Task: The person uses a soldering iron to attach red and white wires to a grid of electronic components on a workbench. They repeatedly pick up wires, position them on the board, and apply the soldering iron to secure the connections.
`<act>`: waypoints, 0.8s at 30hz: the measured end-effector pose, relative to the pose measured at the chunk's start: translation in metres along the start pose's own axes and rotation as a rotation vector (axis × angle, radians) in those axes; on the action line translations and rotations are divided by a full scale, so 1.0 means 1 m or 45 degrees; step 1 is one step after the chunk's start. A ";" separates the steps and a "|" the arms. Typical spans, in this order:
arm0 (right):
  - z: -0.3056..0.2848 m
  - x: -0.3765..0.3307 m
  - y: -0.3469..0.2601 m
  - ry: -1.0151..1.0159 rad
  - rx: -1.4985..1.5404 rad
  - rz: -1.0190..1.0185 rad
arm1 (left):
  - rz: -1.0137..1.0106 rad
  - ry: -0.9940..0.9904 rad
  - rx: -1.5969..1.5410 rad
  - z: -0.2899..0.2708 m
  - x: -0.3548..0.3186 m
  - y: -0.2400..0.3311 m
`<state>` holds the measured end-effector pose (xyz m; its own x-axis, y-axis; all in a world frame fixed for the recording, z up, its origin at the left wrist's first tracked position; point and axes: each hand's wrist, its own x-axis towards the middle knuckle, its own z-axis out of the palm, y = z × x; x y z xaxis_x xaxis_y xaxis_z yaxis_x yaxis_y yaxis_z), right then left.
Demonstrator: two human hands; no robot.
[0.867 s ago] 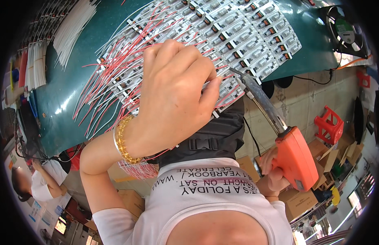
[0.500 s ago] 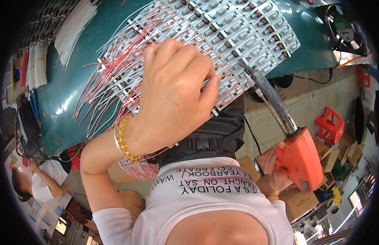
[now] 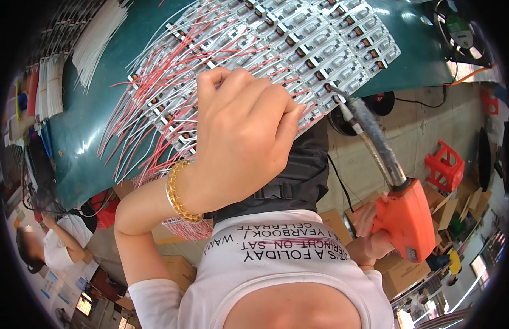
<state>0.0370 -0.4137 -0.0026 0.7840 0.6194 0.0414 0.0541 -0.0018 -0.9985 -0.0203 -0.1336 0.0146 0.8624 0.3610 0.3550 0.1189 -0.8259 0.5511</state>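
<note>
A panel of small circuit boards (image 3: 320,41) lies on the green table, with red and white wires (image 3: 150,98) fanning out over its left part. Above the panel's near side, my left hand (image 3: 249,129) is closed, thumb pressed toward the curled fingers. What sits between those fingertips is hidden; wires lie just around them. My right hand (image 3: 375,230) grips the handle of an orange soldering gun (image 3: 411,225). Its long metal barrel points up and left, and the tip is at the panel's near right edge, right of my left fingers.
A bundle of white wires (image 3: 100,41) lies at the far left of the green table (image 3: 81,142). At the far right stands a small black fan (image 3: 460,35). Beyond the table's right edge are a red stool (image 3: 445,165) and cardboard boxes (image 3: 402,274). Another person (image 3: 65,238) sits at left.
My left hand has shifted slightly right and toward me, still closed. The soldering gun's tip has moved a little to the right, and the panel has slid slightly left.
</note>
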 end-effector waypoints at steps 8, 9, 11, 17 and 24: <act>-0.007 -0.014 -0.012 0.043 -0.455 0.411 | 0.029 0.015 0.050 0.003 0.000 -0.001; -0.007 -0.014 -0.011 0.055 -0.503 0.417 | 0.034 0.017 0.064 0.003 -0.001 -0.002; -0.007 -0.012 -0.013 0.033 -0.640 0.358 | 0.051 0.020 0.091 0.003 -0.001 -0.002; -0.008 -0.003 -0.014 -0.129 -0.414 0.331 | 0.064 0.045 0.097 0.006 -0.002 -0.002; -0.003 -0.011 -0.011 0.046 -0.591 0.308 | 0.100 0.056 0.114 0.007 0.000 -0.002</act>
<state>0.0298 -0.4223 0.0083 0.8285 0.5306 -0.1791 0.1306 -0.4940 -0.8596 -0.0170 -0.1355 0.0080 0.8485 0.3107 0.4283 0.0968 -0.8870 0.4516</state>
